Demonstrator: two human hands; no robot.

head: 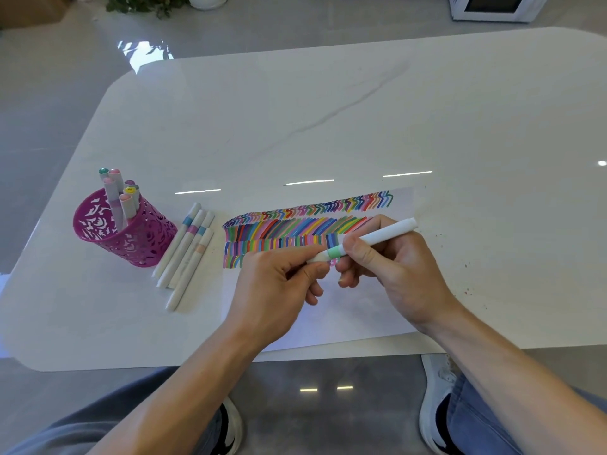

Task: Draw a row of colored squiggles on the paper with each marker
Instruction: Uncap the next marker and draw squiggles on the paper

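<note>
Right hand (404, 274) curled round smooth white cylindrical marker (381, 236), green band; left hand (279, 287) pinches its white cap end, above flat white paper (354, 310) on glossy marble table (328, 110); perforated magenta cup (131, 238), four loose markers (189, 254) at left

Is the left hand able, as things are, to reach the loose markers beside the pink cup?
Probably yes: the loose markers lie close on that side, with only bare table between. But the left hand pinches one end of the green-banded marker, so it must let go first.
</note>
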